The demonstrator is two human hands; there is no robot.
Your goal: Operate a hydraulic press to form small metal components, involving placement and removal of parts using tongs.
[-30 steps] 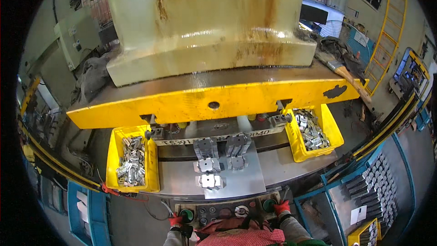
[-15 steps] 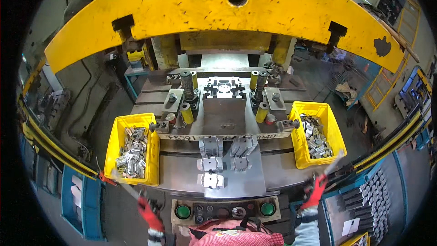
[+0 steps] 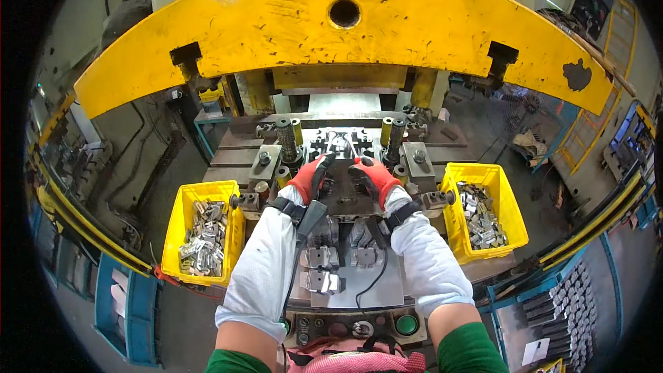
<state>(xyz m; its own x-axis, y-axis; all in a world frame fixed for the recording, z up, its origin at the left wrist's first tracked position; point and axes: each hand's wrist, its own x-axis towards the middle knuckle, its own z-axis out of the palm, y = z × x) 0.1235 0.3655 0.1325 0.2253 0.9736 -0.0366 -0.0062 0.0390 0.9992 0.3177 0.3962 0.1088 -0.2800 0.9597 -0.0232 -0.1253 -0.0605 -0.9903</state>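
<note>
Both my hands wear red gloves with dark palms and reach forward to the press die (image 3: pixel 366 139). My left hand (image 3: pixel 312 177) is closed around a thin, pale, rod-like tool (image 3: pixel 331 142), whose tip points into the die. A similar slim tool (image 3: pixel 352 144) extends from my right hand (image 3: pixel 375 178), also closed and also pointing at the die's middle. Whether either tip grips a part is too small to tell. Under my wrists, stacks of grey metal parts (image 3: pixel 322 257) stand on a metal plate (image 3: pixel 387 283).
Yellow bins of small metal pieces stand at left (image 3: pixel 173 235) and right (image 3: pixel 519 235). The yellow press ram (image 3: pixel 414 21) hangs above the die, between guide posts (image 3: pixel 286 139). A panel with a green button (image 3: pixel 407 324) sits near my body. Rows of metal parts (image 3: pixel 577 304) lie lower right.
Both hands have moved from wide apart near the bins inward and forward to the die, each still holding its slim tool. A bright part seen earlier on the front stack no longer looks the same.
</note>
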